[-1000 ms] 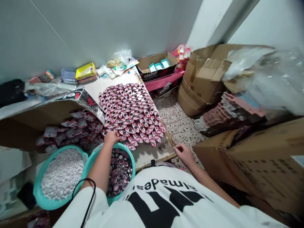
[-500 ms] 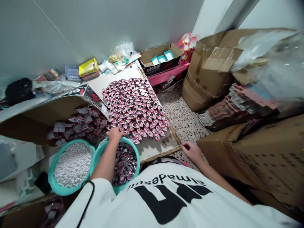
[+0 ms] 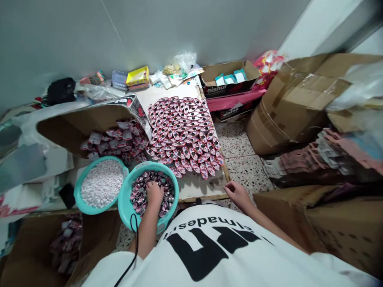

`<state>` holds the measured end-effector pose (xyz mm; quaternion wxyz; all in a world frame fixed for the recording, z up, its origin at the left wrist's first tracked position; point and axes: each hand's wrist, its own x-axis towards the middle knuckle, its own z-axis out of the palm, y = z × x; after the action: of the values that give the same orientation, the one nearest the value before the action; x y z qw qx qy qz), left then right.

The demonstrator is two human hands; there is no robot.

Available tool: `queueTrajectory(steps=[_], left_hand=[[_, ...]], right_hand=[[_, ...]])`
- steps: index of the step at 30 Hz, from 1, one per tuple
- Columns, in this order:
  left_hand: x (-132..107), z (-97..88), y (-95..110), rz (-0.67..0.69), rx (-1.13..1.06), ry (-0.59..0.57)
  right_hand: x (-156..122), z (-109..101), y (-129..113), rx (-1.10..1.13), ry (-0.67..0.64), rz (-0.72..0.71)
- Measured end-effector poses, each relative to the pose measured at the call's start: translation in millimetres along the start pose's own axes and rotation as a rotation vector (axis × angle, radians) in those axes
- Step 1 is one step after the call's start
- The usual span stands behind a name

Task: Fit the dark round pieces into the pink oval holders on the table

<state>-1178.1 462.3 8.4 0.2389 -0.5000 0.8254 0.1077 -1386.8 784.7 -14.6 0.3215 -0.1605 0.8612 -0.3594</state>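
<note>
My left hand [image 3: 154,194] reaches down into a turquoise basin [image 3: 122,201] of small round metal caps [image 3: 139,196], some pink and some silvery. Its fingertips are sunk among the caps, so their grip is hidden. My right hand [image 3: 237,194] rests at the front right corner of the white table board [image 3: 194,188], fingers loosely stretched, with nothing visible in them. On the board lie many pink-and-red oval cards [image 3: 191,131] in close rows. Dark round centres show on most; the nearest ones have pink centres.
A second turquoise basin [image 3: 78,192] holds small white pieces [image 3: 101,183]. Behind it, an open carton [image 3: 67,125] contains packaged pieces [image 3: 119,139]. Black-sided boxes [image 3: 231,89] stand beyond the board's right edge. Large cartons [image 3: 269,115] and stacked cards [image 3: 308,159] line the right side.
My left hand has moved from the near edge of the cards back into the basin of caps. The view has turned left; my right hand stays at the board's corner.
</note>
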Motion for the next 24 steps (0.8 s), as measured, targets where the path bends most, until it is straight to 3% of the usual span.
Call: queueTrajectory(steps=[3,7,15,19,21,24], left_hand=[[9,-10.0,-11,0.060,-0.025,-0.031],[16,-24.1,-17,0.030,-0.075,-0.025],[8,-58.2,-5,-0.027,-0.240,0.131],[-4,-82.4,14,-0.024,-0.398,0.212],[-14,-89.6,30,0.029,-0.483,0.163],[-28,-88.8,58,0.121,-0.676,0.044]], right_hand=[[5,-1,0,0.008,-0.006,-0.014],[16,-2,-3,0.015,-0.040,-0.033],[33,2,-23,0.141,-0.018,-0.048],[42,17,-55,0.268,-0.036,-0.068],[46,30,-81,0.321,-0.075,-0.123],[50,52,-122,0.419,-0.269,-0.176]])
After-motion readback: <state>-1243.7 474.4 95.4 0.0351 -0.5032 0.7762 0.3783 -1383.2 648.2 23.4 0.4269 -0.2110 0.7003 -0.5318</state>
